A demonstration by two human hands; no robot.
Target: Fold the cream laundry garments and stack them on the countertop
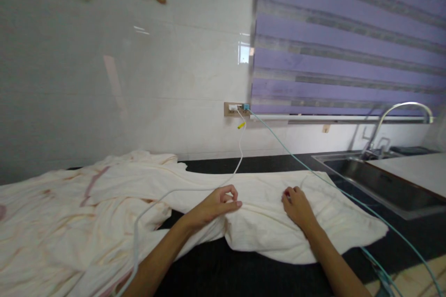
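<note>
A cream-white cloth (265, 229) is lying along the black worktop (205, 271), its right end spreading out loosely towards the sink (383, 188) and its left side running into a large crumpled heap with pinkish and brownish marks. The left hand (218, 203) is hovering over or touching the middle of the cloth, its thumb pointing right and its fingers curling above; this grip is looking partly closed, but I cannot tell whether it is pinching any fabric. The right hand (297, 206) is resting on the cloth farther right, its fingers bending; whether that grip is holding a fold is hidden. Small folds are running between the two hands.

A white cable (241, 148) is hanging from the wall socket (226, 109), passing behind the left hand and bending down beside the left forearm. A green cable (278, 138) is stretching from the same socket across the cloth's right end. A metal tap (376, 132) is standing behind the sink, and a purple striped blind (331, 46) is covering the wall above.
</note>
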